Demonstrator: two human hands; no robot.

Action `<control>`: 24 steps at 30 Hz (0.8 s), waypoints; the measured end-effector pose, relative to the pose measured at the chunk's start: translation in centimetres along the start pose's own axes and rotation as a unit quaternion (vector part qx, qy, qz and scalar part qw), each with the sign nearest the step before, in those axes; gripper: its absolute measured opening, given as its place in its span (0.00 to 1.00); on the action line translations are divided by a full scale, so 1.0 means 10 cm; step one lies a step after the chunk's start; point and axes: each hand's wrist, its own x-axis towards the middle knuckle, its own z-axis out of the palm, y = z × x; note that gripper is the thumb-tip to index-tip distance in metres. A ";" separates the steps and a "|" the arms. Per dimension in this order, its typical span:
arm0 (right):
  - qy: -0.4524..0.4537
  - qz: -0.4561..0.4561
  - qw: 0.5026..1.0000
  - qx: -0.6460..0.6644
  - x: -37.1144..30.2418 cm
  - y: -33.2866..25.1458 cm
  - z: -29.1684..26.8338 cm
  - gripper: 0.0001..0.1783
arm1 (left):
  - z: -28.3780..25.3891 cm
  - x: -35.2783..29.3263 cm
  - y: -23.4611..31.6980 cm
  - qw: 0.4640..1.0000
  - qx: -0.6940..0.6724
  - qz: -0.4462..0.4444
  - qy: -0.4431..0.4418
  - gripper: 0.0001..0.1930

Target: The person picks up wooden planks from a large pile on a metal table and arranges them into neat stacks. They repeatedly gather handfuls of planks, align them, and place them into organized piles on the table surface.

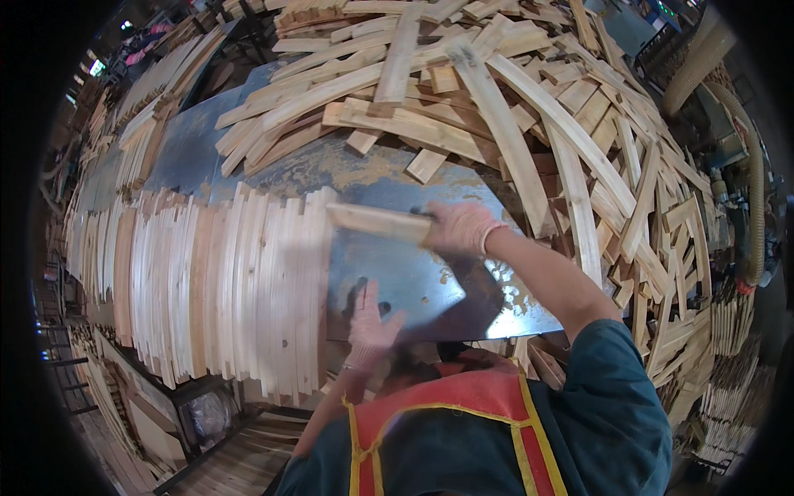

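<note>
Over the metal tabletop [393, 269] in the head view, your right hand [465, 229] grasps one end of a slightly blurred wooden board [376, 221], its other end by the upper corner of the close-packed slats [248, 281]. Your left hand [374, 326] is empty, fingers spread, near those slats. Beyond lies a heap of loose boards [401, 62].

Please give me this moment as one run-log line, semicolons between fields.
Right hand: gripping wooden board, blurred; Left hand: open, nothing visibly held; Tabletop: aligned strips at left; Far side: loose boards heaped
</note>
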 end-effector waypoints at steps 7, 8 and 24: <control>0.385 0.141 0.900 -0.149 -0.13 1.87 -1.23 0.34 | 0.43 0.19 0.26 0.984 0.128 0.098 0.076 0.50; 0.347 0.200 0.913 -0.080 -0.26 2.30 -1.22 0.34 | 0.45 0.20 0.26 0.980 0.144 0.115 0.072 0.50; 0.135 -0.017 0.837 0.530 -0.67 -0.80 1.50 0.44 | -0.11 -0.11 0.09 0.972 -0.200 -0.085 -0.090 0.52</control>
